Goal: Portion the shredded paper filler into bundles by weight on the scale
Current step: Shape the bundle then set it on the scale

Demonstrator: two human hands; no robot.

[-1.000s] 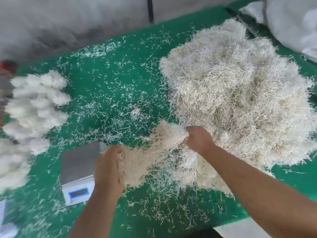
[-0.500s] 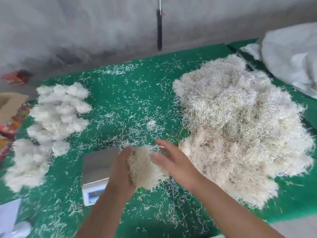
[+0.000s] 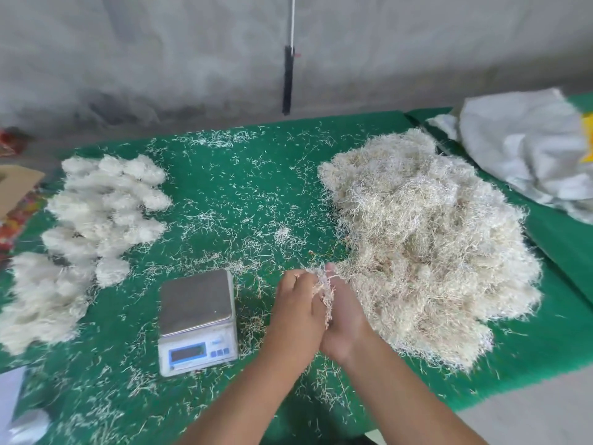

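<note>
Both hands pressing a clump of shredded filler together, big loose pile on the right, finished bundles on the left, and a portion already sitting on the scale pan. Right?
One thing is wrong: the small silver-topped digital scale has a bare pan, as the head view shows. The pale clump of shredded filler is pressed between the left hand and right hand. The rest stands: big loose pile on the right, white finished bundles on the left.

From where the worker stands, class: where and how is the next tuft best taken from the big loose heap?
Take it at the heap's ragged near-left edge, beside the hands pressing a tuft. Strands there stick out loosely, so the right hand could probably pinch and pull a clump free from the left side, close to the scale. The heap's middle looks denser and more tangled.
</note>
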